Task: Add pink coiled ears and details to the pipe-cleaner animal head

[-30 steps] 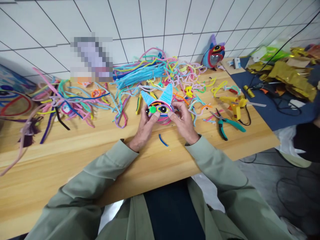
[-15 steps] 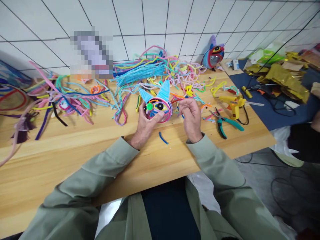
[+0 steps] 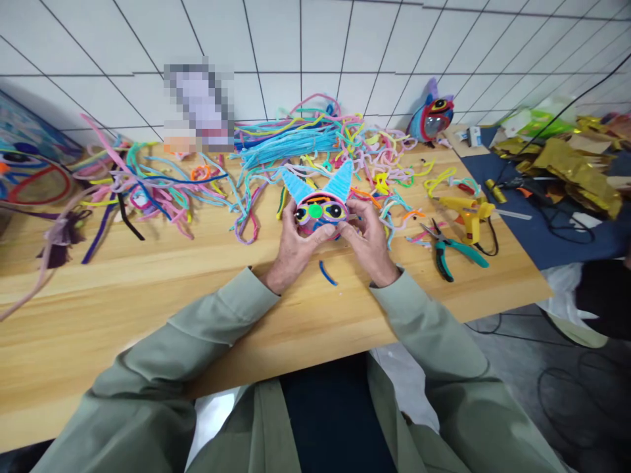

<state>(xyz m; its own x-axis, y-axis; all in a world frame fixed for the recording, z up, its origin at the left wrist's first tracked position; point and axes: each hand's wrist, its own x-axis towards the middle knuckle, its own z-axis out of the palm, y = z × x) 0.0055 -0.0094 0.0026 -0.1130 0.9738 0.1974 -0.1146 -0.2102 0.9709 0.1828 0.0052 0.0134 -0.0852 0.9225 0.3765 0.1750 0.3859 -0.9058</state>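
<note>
Between my hands is a pipe-cleaner animal head (image 3: 322, 199) with blue pointed ears, black-and-yellow eyes and a green nose, facing me. My left hand (image 3: 299, 244) is wrapped round its left side, thumb on the lower front. On the other side my right hand (image 3: 366, 240) grips it, the thumb also pressed to the lower front. Both hands' fingertips are partly hidden behind the head. A short blue pipe-cleaner piece (image 3: 328, 273) lies on the wooden table (image 3: 236, 341) just in front of my hands.
Pliers (image 3: 451, 253) with teal handles and a yellow glue gun (image 3: 466, 213) lie to the right. Bundled blue pipe cleaners (image 3: 290, 146) and a loose tangle (image 3: 152, 187) spread along the wall. A second animal head (image 3: 430, 118) stands at the back. Gold wrapping (image 3: 574, 157) covers the dark mat.
My right hand has come in from beside the animal head and now grips it. The head has turned to face me more squarely. My view has shifted slightly left.
</note>
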